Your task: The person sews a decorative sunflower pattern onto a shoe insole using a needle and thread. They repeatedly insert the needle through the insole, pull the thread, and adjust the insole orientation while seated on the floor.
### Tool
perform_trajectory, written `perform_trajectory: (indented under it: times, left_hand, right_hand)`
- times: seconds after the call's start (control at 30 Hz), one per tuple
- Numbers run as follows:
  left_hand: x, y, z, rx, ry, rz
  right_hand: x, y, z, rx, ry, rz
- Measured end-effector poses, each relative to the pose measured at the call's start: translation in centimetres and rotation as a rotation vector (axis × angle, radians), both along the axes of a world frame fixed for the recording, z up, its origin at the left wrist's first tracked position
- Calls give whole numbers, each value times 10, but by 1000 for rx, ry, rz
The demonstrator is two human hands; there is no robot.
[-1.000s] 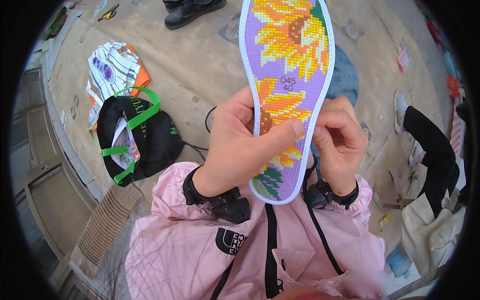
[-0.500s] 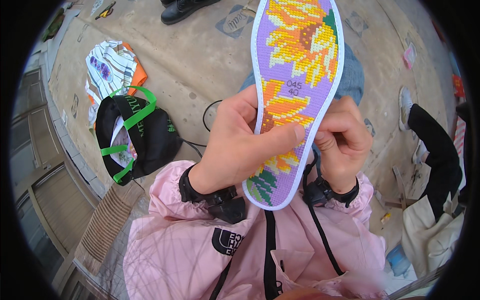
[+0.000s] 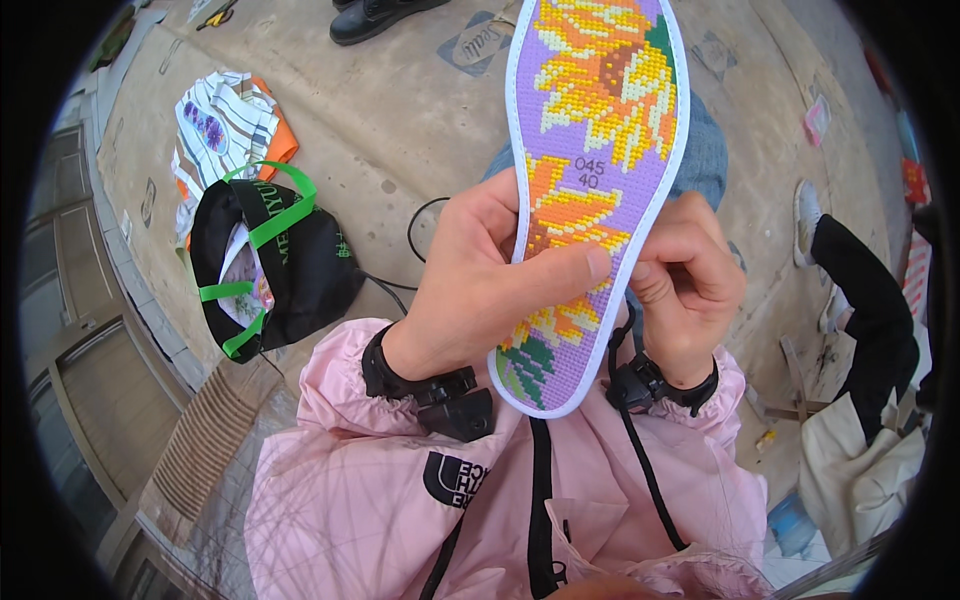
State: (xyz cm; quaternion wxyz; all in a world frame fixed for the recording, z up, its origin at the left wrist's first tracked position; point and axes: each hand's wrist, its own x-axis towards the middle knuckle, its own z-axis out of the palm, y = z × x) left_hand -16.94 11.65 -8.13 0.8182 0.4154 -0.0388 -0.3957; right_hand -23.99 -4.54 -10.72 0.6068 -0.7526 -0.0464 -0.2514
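Note:
A purple embroidered shoe insole (image 3: 600, 110) with orange and yellow sunflowers and a white rim stands upright in front of me. My left hand (image 3: 480, 290) grips its lower half, thumb laid across the stitched front. My right hand (image 3: 685, 285) is curled against the insole's right edge, fingers pinched behind it; whether it holds a needle or thread is hidden. Both wrists wear black bands over pink jacket sleeves (image 3: 340, 400).
A black bag with green straps (image 3: 275, 265) lies on the concrete floor at left, a striped cloth bag (image 3: 225, 125) beyond it. A black cable (image 3: 415, 235) loops nearby. Another person's black shoe (image 3: 375, 18) is at top; a dark-sleeved limb (image 3: 865, 300) and white bag (image 3: 860, 470) at right.
The insole and both hands have drifted slightly right and up in the view, the toe end reaching nearer the top edge. The grip is unchanged.

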Motion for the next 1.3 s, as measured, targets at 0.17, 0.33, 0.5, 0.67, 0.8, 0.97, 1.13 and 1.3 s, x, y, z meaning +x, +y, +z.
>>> perform_trajectory:
  times: [0.17, 0.33, 0.5, 0.67, 0.8, 0.97, 1.13, 1.3]
  left_hand:
    - [0, 3, 1, 21, 13, -4]
    - [-1, 3, 3, 62, 10, -30]
    - [0, 6, 2, 65, 37, -68]
    - [0, 5, 0, 36, 39, -66]
    - [0, 4, -1, 14, 42, -43]
    - [-1, 6, -1, 4, 36, -21]
    - [-1, 6, -3, 2, 44, -38]
    - [-2, 6, -1, -18, 70, -35]
  right_hand:
    - [0, 1, 2, 5, 12, 21]
    - [-2, 4, 3, 1, 14, 19]
    - [-1, 5, 0, 33, -15, 45]
    - [-4, 6, 1, 19, 21, 36]
    - [-5, 6, 1, 34, 46, 49]
    - [-5, 7, 2, 77, 70, 51]
    - [-5, 9, 0, 133, 64, 46]
    - [-6, 11, 0, 191, 71, 56]
